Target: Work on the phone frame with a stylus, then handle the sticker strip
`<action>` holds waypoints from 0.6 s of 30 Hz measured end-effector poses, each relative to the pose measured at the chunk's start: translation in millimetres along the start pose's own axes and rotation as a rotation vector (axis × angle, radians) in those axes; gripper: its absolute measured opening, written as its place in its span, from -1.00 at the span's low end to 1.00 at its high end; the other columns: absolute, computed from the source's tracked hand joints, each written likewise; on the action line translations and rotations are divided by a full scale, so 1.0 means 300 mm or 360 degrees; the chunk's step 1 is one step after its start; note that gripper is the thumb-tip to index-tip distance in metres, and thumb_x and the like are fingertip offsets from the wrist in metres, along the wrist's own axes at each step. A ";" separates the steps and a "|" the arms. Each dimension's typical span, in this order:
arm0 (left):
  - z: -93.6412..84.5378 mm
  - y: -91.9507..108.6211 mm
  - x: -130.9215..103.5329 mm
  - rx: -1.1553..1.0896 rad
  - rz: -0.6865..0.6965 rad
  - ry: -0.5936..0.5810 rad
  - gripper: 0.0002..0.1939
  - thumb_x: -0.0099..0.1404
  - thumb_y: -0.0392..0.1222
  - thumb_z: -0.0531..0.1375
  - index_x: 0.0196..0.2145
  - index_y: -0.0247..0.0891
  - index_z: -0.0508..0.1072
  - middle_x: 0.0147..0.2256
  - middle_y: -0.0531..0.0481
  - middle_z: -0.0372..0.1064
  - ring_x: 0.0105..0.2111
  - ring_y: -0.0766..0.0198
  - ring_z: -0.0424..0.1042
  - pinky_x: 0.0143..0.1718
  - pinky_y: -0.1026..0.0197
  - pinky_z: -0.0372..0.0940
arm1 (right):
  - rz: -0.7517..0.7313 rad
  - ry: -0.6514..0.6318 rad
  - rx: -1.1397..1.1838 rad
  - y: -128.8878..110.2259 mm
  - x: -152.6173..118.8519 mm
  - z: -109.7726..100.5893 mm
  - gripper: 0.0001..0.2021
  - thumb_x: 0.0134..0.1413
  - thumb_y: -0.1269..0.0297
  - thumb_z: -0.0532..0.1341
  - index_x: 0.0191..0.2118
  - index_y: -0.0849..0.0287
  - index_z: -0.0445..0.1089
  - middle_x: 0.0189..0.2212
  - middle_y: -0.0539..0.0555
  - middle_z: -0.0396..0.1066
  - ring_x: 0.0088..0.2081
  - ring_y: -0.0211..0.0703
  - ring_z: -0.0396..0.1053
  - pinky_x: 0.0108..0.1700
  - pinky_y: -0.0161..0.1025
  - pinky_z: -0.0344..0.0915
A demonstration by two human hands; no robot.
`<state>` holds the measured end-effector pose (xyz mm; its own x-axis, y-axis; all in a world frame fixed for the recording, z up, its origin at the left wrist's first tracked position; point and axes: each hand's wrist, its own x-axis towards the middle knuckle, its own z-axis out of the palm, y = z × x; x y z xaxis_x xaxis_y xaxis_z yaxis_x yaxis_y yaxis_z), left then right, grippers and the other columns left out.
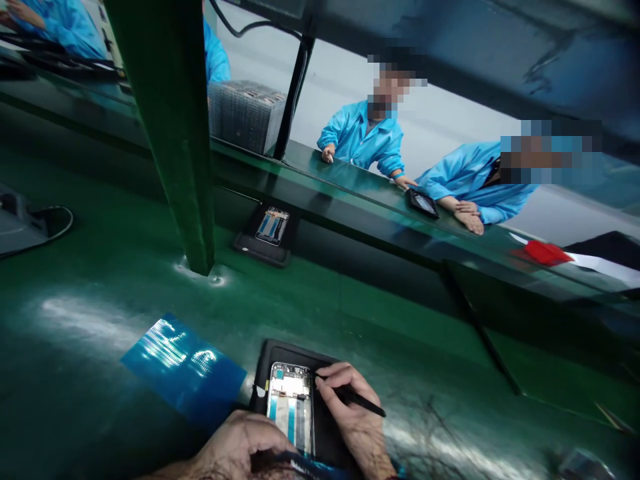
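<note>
An opened phone [290, 407] lies on a black pad [273, 350], its inner board, silver plates and blue strips showing. My left hand [240, 443] is closed at the lower left edge of the phone, its fingertips partly hidden. Pinched between the fingers of my right hand [353, 407] is a pair of slim black tweezers [369, 404]. Their tip reaches the upper right edge of the phone. A shiny blue film sheet [185, 367] lies on the green table to the left of the pad.
A green post [175, 133] rises from the table [115, 280]. Beyond it, a second opened phone [273, 225] lies on another black pad [250, 250]. A stack of trays [247, 117] stands behind. Several people in blue coats [367, 137] sit across the bench. A grey device [20, 223] is at left.
</note>
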<state>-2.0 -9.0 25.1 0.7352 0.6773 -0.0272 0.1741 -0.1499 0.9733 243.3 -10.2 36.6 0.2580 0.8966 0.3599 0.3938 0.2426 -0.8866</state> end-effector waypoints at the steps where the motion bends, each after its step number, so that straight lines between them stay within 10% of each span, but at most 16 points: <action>1: -0.001 -0.001 0.001 -0.0003 0.0000 -0.0040 -0.48 0.41 0.30 0.19 -0.08 -0.12 0.75 -0.27 -0.18 0.70 -0.28 0.05 0.67 -0.25 0.20 0.42 | 0.0012 -0.0002 0.0011 0.001 0.000 0.001 -0.77 0.21 0.26 0.42 -0.45 0.07 0.45 -0.38 -0.06 0.57 -0.34 -0.25 0.57 -0.25 -0.45 0.51; 18: 0.030 -0.019 0.005 -0.0135 0.0132 0.0284 -0.56 0.24 0.33 0.36 -0.21 -0.04 0.78 -0.43 -0.12 0.66 -0.46 0.16 0.60 -0.43 0.27 0.34 | -0.0031 0.0002 0.0017 0.010 0.005 0.013 -0.78 0.22 0.29 0.41 -0.44 0.08 0.46 -0.40 -0.04 0.56 -0.37 -0.22 0.57 -0.27 -0.44 0.51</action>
<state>4.0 -13.7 17.3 0.6155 0.7833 0.0874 0.0563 -0.1543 0.9864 241.2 -6.6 33.4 0.2516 0.8911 0.3777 0.3895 0.2640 -0.8824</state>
